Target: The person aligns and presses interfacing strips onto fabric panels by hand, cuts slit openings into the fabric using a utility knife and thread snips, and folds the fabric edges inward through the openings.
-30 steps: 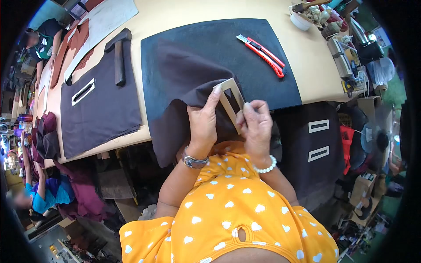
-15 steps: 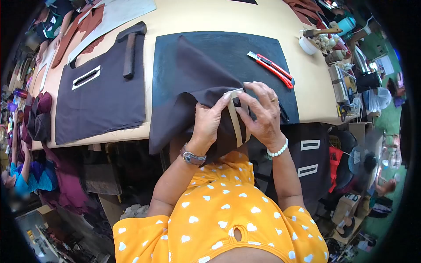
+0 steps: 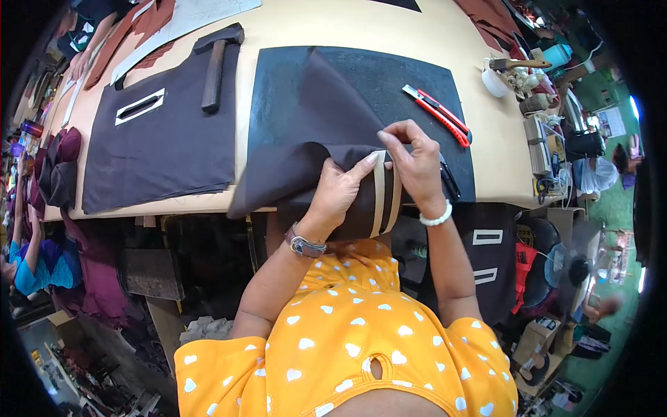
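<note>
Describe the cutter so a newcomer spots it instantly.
On the pale table lies a large dark mat. On its right part, just beyond the person's right hand, the cutter lies at a slant. Its bright red body sets it apart from the slim black tool nearer that hand.

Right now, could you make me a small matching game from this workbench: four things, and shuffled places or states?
Things:
1. Red cutter
2. Hammer
3. Left hand
4. White bowl

Places or states:
A. Thumb on a pale frame
B. Close beside a wooden-handled brush
C. Lying on the black mat
D. Lying on flat dark cloth

Pairs: 1-C, 2-D, 3-A, 4-B
</note>
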{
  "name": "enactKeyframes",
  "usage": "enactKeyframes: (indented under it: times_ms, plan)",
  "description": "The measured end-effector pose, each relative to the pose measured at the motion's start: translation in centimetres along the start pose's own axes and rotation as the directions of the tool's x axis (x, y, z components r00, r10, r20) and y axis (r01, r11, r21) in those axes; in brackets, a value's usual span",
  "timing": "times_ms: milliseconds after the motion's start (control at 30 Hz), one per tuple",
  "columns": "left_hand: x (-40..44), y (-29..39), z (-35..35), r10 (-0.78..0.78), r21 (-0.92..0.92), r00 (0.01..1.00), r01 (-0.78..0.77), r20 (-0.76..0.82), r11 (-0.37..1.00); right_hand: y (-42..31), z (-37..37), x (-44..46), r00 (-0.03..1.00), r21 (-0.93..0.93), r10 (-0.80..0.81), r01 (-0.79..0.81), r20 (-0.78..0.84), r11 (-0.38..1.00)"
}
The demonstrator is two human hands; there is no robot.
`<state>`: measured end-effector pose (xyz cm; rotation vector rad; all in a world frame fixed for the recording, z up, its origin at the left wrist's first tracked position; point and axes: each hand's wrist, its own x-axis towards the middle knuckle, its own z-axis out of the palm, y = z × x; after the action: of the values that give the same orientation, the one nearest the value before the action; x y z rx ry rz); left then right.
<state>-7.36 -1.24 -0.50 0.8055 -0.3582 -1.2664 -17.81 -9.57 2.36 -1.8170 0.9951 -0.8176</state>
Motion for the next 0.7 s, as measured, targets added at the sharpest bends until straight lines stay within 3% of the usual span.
enactKeyframes:
  times_ms: [33,133,167,267,333,400,600,700]
  plan:
    - [0.1,0.0,0.0,-0.011,-0.026,1.000,0.011,-0.006,1.000,0.3,0.3,-0.1,0.938,-0.260,-0.321,0.281,-0.130,0.924]
    - [0.3,-0.1,-0.5,0.040,0.016,0.994,-0.038,-0.106,0.999,-0.6,0.5,-1.4,0.846,-0.357,-0.448,0.339,-0.289,0.870]
    - [0.3,-0.2,-0.4,0.064,-0.047,0.985,-0.072,-0.158,0.996,-1.1,0.9,-2.4,0.905,-0.190,-0.313,0.267,-0.287,0.945]
    - [0.1,0.0,0.2,0.150,-0.142,0.972,-0.176,-0.179,0.974,-1.4,2.1,-4.6,0.984,0.042,-0.111,0.118,-0.140,0.992]
    - [0.3,0.2,0.1,0.166,-0.133,0.960,-0.199,-0.224,0.971,-1.3,2.1,-6.0,0.989,-0.070,-0.129,0.124,-0.075,0.990]
    - [0.4,0.9,0.1,0.184,-0.128,0.952,-0.219,-0.243,0.967,-2.3,1.9,-7.2,0.999,-0.100,-0.041,0.038,-0.028,0.994]
    - [0.4,2.0,1.0,0.228,-0.147,0.947,-0.265,-0.228,0.953,-2.9,1.8,-7.2,0.997,0.098,0.073,-0.070,-0.034,0.993]
    - [0.3,3.1,0.1,0.364,-0.088,0.901,-0.393,-0.235,0.916,-2.9,0.6,-7.9,0.999,-0.006,0.033,-0.033,0.009,0.999]
